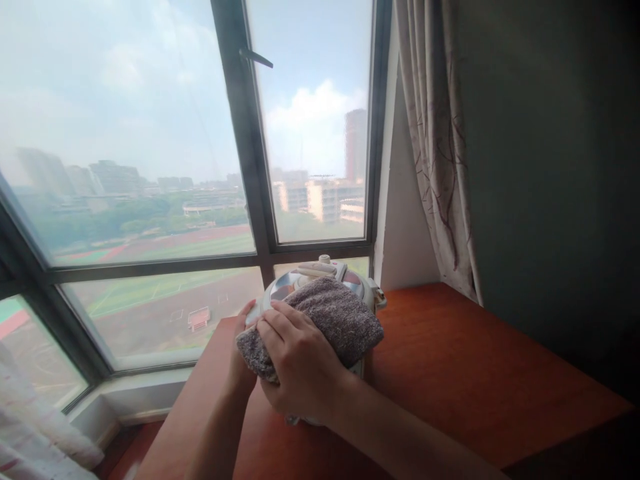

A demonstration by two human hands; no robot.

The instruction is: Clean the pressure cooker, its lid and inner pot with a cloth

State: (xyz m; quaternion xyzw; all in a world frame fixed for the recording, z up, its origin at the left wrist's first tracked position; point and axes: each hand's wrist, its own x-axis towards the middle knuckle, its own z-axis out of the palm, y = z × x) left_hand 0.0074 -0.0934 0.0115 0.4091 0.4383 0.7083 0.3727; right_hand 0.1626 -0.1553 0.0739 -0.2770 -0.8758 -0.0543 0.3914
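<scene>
A white rice cooker [284,287] with a shiny, rounded lid stands on the reddish-brown wooden table [450,367]. A grey-brown terry cloth [340,317] drapes over its near side and part of the lid. My right hand [297,357] presses this cloth against the cooker, its fingers closed over the fabric. At the cooker's left side, my left hand [242,357] grips the edge, partly hidden behind the cloth and my right hand. A side handle [377,295] sticks out on the cooker's right. Most of the cooker's front is covered by the cloth and my hands.
Large windows [313,133] in dark frames rise behind the table, with a window handle [257,59] on the frame. A patterned curtain [440,147] hangs at the right by a dark wall. Pale fabric [40,420] lies at lower left, near the window ledge [150,395].
</scene>
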